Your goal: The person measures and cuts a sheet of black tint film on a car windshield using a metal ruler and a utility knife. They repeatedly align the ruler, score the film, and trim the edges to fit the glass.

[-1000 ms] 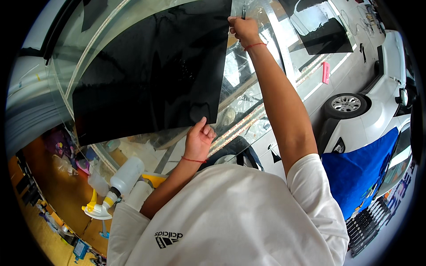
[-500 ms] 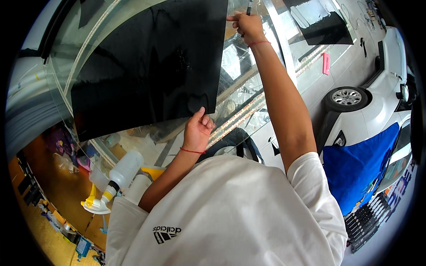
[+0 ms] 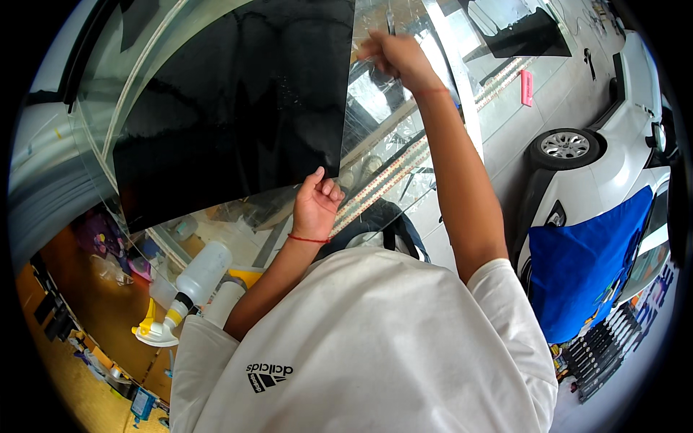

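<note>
A large sheet of glossy black film (image 3: 216, 123) lies on a glass panel (image 3: 375, 133) before me, with a curved far-left edge and straight right and near edges. My left hand (image 3: 315, 206) is at its near right corner, palm up. The thumb is stretched out onto the film's edge, and the other fingers curl loosely with nothing visible in them. Further off, just right of the film's right edge, my right hand (image 3: 401, 58) holds a slim pen-like tool (image 3: 390, 22) pointing up and away. Its fingers are smeared by motion.
At my left stand a spray bottle (image 3: 202, 278) with a yellow-and-white head and a white canister (image 3: 224, 303). A smaller black film piece (image 3: 530, 36) and a pink block (image 3: 526, 88) lie at far right. A white car (image 3: 606, 159) with a blue cloth (image 3: 588, 267) stands right.
My right hand has come a little nearer and is blurred, still holding the slim tool. My left hand stays at the film's corner. The whole view has shifted slightly.
</note>
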`<state>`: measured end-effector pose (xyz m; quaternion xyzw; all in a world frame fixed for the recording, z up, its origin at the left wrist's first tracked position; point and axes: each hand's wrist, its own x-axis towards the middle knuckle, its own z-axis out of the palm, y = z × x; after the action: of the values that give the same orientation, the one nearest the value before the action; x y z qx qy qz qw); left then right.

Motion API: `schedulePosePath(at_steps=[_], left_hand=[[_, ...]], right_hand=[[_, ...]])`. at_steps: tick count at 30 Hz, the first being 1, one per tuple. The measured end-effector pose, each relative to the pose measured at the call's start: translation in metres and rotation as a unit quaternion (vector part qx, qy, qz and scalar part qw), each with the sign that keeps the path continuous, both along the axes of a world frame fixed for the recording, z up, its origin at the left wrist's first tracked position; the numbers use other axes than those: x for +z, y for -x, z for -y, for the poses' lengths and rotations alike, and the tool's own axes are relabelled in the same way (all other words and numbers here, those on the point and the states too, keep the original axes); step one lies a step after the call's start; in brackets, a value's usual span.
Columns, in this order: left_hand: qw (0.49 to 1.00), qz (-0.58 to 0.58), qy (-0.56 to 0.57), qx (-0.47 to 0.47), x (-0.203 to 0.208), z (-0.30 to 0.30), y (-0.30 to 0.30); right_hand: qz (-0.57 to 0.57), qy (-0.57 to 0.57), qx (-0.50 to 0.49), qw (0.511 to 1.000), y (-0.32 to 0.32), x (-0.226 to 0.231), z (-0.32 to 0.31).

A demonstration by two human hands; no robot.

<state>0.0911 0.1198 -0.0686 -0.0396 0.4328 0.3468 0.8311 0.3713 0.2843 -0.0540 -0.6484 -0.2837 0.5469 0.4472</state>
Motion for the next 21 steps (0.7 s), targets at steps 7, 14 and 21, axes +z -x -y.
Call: schedulePosePath(at_steps=[7, 14, 21], left_hand=[[1.0, -0.006, -0.005, -0.01, 0.003, -0.002, -0.001], [1.0, -0.004, -0.017, -0.014, -0.001, 0.0, 0.0], [1.0, -0.005, -0.02, -0.013, 0.001, -0.001, -0.001]], right_hand=[[0.06, -0.023, -0.064, 0.996, -0.001, -0.023, -0.054], [0.028, 0.007, -0.032, 0.999, -0.008, -0.02, -0.055], [0.064, -0.003, -0.032, 0.997, -0.003, -0.029, -0.058]])
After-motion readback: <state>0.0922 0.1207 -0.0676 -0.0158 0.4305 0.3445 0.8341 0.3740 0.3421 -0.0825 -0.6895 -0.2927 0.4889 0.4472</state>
